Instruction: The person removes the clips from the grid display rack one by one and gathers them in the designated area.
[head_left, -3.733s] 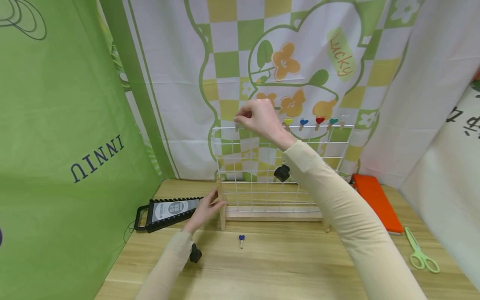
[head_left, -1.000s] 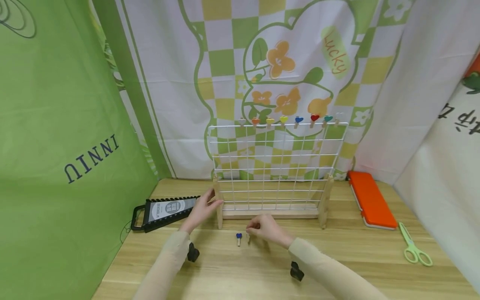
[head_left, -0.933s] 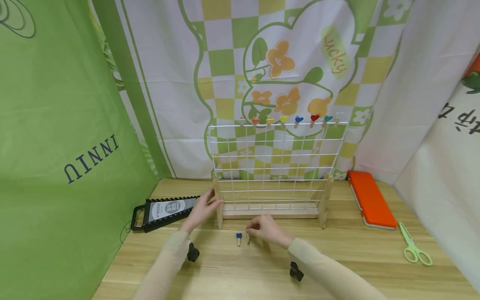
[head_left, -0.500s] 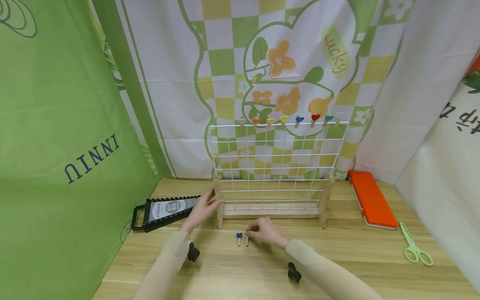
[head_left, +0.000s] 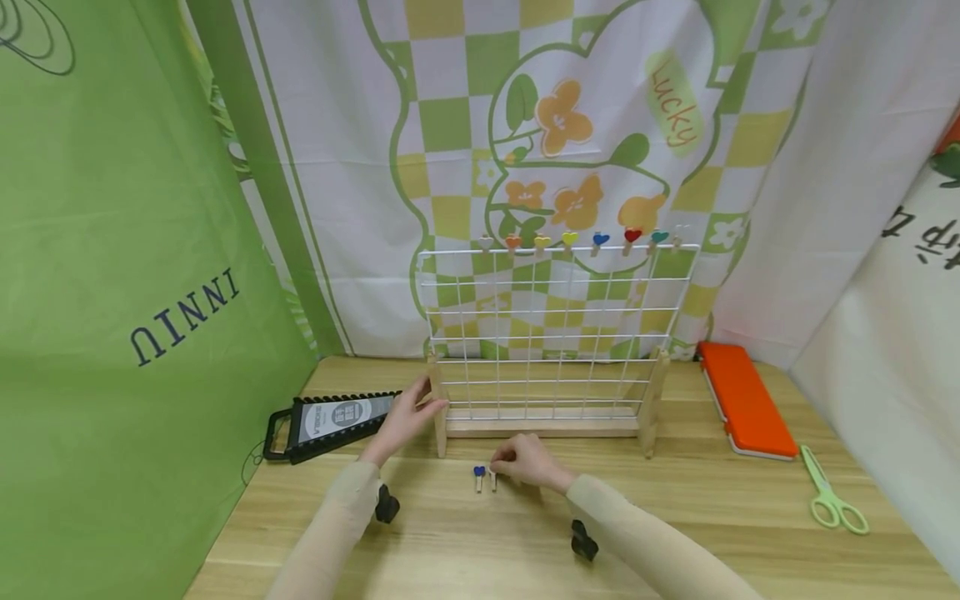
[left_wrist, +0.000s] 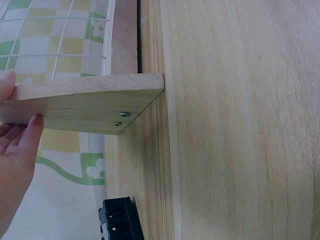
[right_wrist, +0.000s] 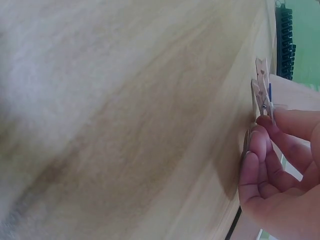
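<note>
My right hand (head_left: 528, 462) pinches a small wooden clothespin (head_left: 493, 482) just above or on the tabletop; its top is partly hidden by the fingertips. Right beside it, on its left, lies a clothespin with a blue heart (head_left: 479, 477). The right wrist view shows thumb and finger at the end of the clothespin (right_wrist: 261, 90). My left hand (head_left: 405, 418) holds the wooden side leg (left_wrist: 85, 107) of a white wire grid rack (head_left: 555, 337), thumb on one side and fingers on the other. Several heart clothespins, including a red one (head_left: 633, 238), are clipped along the rack's top wire.
A black wrench holder (head_left: 337, 419) lies left of the rack. An orange case (head_left: 747, 400) and light green scissors (head_left: 827, 496) lie at the right. A green curtain (head_left: 150, 250) hangs on the left, a patterned one (head_left: 337, 167) behind.
Earlier my right hand was at the rack's top left; it has come down to the table with a clothespin, then shifted slightly left beside the blue-heart one. The left hand stays put.
</note>
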